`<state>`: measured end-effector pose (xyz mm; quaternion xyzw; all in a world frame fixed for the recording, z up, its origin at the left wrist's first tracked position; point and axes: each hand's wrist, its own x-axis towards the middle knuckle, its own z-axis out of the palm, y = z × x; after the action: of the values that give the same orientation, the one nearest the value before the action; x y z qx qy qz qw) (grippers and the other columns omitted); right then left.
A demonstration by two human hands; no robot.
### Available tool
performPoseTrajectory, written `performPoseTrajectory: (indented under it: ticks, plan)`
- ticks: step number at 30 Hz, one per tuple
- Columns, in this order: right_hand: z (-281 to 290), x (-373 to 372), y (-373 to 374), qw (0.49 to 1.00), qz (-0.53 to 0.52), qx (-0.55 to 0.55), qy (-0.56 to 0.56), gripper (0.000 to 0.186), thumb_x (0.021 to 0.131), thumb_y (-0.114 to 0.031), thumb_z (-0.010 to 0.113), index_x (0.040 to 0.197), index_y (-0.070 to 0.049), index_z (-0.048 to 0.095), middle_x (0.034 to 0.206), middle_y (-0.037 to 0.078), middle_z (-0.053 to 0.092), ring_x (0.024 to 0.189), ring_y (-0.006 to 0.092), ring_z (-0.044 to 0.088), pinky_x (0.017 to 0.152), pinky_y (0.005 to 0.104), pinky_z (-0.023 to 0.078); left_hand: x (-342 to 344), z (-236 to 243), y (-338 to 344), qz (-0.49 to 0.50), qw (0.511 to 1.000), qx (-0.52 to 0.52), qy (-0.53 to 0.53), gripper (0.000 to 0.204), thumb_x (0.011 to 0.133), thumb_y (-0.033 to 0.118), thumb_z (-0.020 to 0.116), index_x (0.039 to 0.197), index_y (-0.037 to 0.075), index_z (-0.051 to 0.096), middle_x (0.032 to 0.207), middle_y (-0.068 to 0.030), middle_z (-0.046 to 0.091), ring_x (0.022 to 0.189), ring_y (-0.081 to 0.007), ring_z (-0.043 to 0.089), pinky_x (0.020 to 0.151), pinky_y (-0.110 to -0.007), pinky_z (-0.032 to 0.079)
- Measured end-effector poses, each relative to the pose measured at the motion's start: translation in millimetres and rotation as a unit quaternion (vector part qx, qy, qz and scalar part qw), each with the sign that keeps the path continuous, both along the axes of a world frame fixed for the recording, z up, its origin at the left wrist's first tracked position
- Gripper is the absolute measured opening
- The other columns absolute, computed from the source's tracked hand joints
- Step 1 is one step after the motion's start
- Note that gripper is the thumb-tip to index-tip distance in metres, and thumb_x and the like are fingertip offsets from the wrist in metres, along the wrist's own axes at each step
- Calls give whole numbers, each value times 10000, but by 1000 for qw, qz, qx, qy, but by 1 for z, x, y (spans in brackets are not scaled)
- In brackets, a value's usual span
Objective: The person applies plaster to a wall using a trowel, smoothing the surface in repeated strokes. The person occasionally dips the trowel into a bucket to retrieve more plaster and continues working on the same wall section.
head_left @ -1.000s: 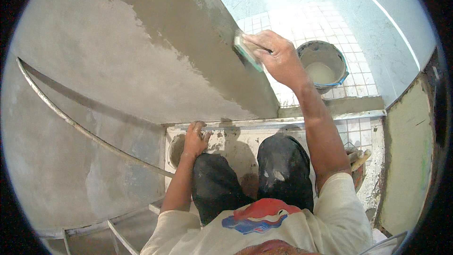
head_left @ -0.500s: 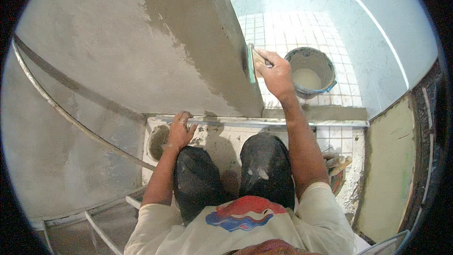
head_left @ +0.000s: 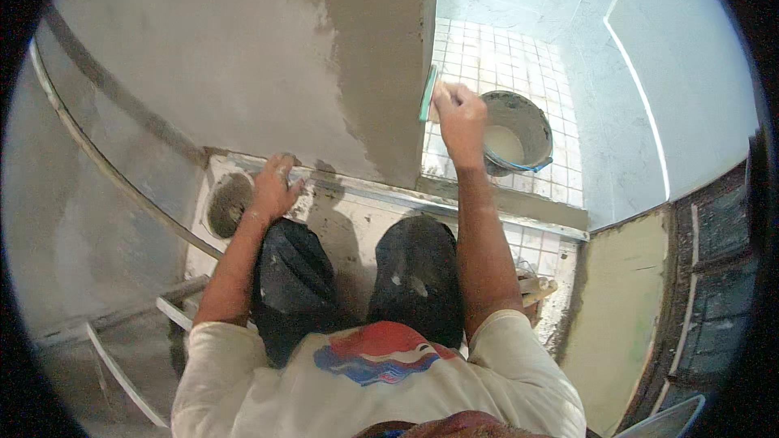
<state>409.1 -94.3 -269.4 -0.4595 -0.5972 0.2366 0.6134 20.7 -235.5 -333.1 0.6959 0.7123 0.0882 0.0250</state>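
My right hand point(head_left: 463, 128) is closed round the handle of a plastering float point(head_left: 428, 96) with a thin teal plate. The plate stands upright against the narrow end of the plastered wall point(head_left: 381, 57), where a dark, wet strip of plaster runs along the edge. Just right of that hand is a black bucket point(head_left: 542, 126) with pale greyish liquid in the bottom. My left hand point(head_left: 274, 186) hovers or rests, I cannot tell which, by the wall's foot with its fingers apart and nothing in them. Beside it stands a round tub point(head_left: 230, 206) of grey mortar.
A long straight bar point(head_left: 365, 191) lies along the wall's foot in front of my knees. White tiles point(head_left: 507, 49) cover the floor beyond a low sill point(head_left: 527, 204). A curved pole point(head_left: 105, 166) leans at the left. Handled tools point(head_left: 537, 289) lie beside my right arm.
The view has shifted, so the wall edge looks straighter and most things sit further left. My right hand keeps its grip on the float at the wall's end; the left stays beside the tub.
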Motion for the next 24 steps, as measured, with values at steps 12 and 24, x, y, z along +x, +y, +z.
performPoseTrajectory:
  ticks: [12,24]
  plan:
    - [117,-23,-20,992,-22,120,20,297,1017,-217,773,1141,50,807,894,143,776,849,151,700,762,330,546,-19,-3,-8,-44,995,64,-69,515,968,235,805,1400,11,635,1512,-283,600,1441,-489,541,1222,-537,455]
    - [-24,6,-36,929,52,-119,348,372,1002,-126,766,1300,85,696,1180,142,732,956,248,703,859,428,603,-5,8,-9,-35,996,58,-61,544,969,239,801,1436,20,627,1546,-303,576,1468,-507,514,1232,-559,438]
